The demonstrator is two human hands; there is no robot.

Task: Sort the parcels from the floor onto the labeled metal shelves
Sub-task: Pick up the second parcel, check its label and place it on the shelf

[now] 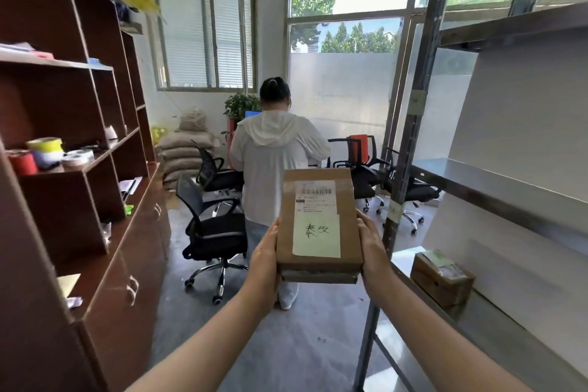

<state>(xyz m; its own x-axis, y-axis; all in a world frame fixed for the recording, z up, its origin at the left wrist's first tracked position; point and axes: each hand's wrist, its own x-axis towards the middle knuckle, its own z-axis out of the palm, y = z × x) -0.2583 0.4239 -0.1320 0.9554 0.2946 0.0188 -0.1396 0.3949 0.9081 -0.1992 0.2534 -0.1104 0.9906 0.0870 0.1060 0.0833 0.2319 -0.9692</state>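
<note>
I hold a flat brown cardboard parcel (pixel 318 226) out in front of me at chest height. It carries a white barcode label and a pale green note with handwritten characters. My left hand (pixel 265 259) grips its left edge and my right hand (pixel 374 251) grips its right edge. The metal shelves (pixel 496 188) stand to my right, with a grey upright post (pixel 404 169) close beside the parcel. Another brown parcel (pixel 440 278) sits on a lower shelf level.
A person in a white hooded jacket (pixel 273 162) stands ahead with their back to me. Black office chairs (pixel 216 232) crowd the floor around them. A dark wooden cabinet (pixel 79 169) with tape rolls lines the left side. Sacks are piled by the window.
</note>
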